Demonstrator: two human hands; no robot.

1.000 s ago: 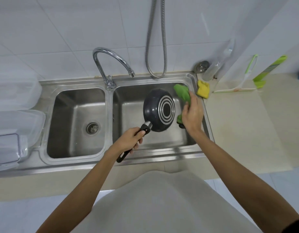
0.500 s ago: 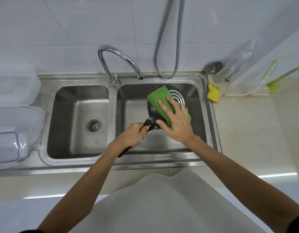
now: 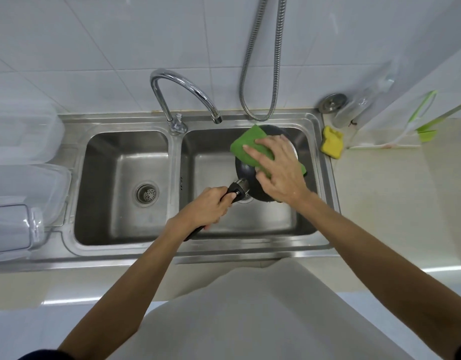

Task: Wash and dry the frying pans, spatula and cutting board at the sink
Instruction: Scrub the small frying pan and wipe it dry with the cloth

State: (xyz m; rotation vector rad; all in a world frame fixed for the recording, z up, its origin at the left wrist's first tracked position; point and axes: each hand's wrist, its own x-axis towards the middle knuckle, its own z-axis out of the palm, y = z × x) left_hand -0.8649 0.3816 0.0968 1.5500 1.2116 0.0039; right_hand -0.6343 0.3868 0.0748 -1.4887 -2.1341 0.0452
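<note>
head view | your left hand (image 3: 206, 206) curls round the handle of the frying pan (image 3: 246, 172), frame centre | pan held over the right basin (image 3: 250, 224) | your right hand (image 3: 281, 172), fingers straight, presses a green cloth (image 3: 246, 145) onto it | yellow sponge (image 3: 332, 141) at centre right

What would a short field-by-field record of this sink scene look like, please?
pan: round black frying pan, held in the right basin of the steel double sink
left hand: grips the pan's handle
right hand: presses a green square cloth flat onto the pan
tap: curved chrome tap, no water visible
counter: yellow sponge right of the sink
</note>
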